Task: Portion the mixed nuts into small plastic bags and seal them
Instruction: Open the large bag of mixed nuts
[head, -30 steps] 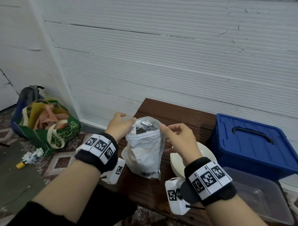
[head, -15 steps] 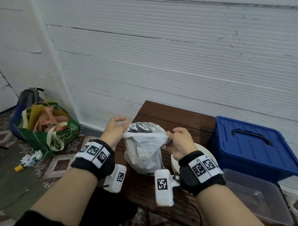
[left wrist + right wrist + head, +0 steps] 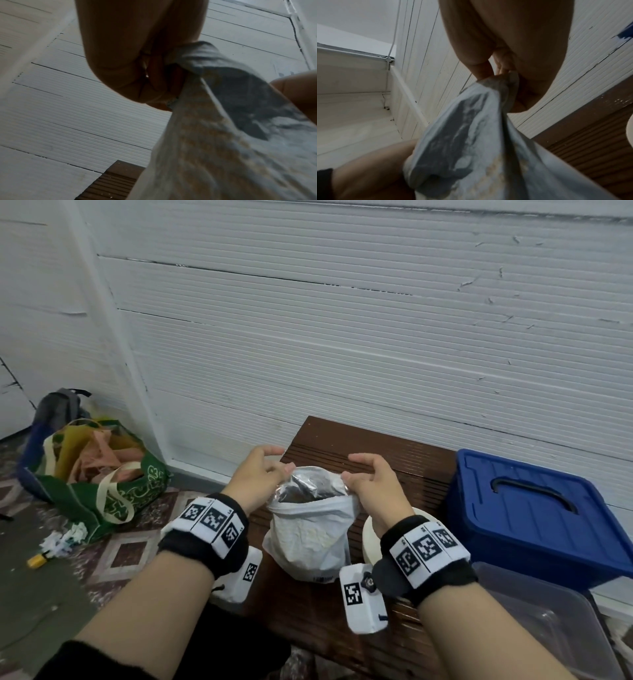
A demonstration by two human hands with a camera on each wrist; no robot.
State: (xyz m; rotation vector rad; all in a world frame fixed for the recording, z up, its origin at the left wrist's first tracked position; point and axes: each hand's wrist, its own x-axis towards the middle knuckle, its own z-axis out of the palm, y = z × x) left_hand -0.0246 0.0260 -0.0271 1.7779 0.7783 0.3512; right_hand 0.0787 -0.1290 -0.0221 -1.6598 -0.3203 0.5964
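While both hands pull at its mouth, the nut pouch stands upright on the tabletop; the rest follows line by line.

Left hand (image 3: pixel 256 478): pinches the left edge of the pouch rim between thumb and curled fingers; the left wrist view shows the bunched rim caught in that pinch.

Right hand (image 3: pixel 374 487): pinches the right edge of the rim the same way, fingers curled over the top; the right wrist view shows the rim gathered between thumb and fingers.

Nut pouch (image 3: pixel 310 537): white outside, silver foil lining, mouth stretched wide between the two hands; dark contents show inside, too dim to make out single nuts.

Tabletop (image 3: pixel 346 446): dark brown slatted wood, set against the wall; the pouch sits near its front left part.

White bowl (image 3: pixel 371 537): on the tabletop just right of the pouch, partly hidden behind the right wrist.

Blue lidded box (image 3: pixel 534 515): right of the bowl, lid on, dark handle on top.

Clear plastic container (image 3: pixel 548 628): in front of the blue box, at the lower right.

White panelled wall (image 3: pixel 342 337): behind the tabletop.

Green tote bag (image 3: pixel 137 487): on the tiled floor to the left, stuffed with cloth, a grey backpack (image 3: pixel 58 405) behind it.

Crumpled paper (image 3: pixel 65 537): on the floor in front of the tote.
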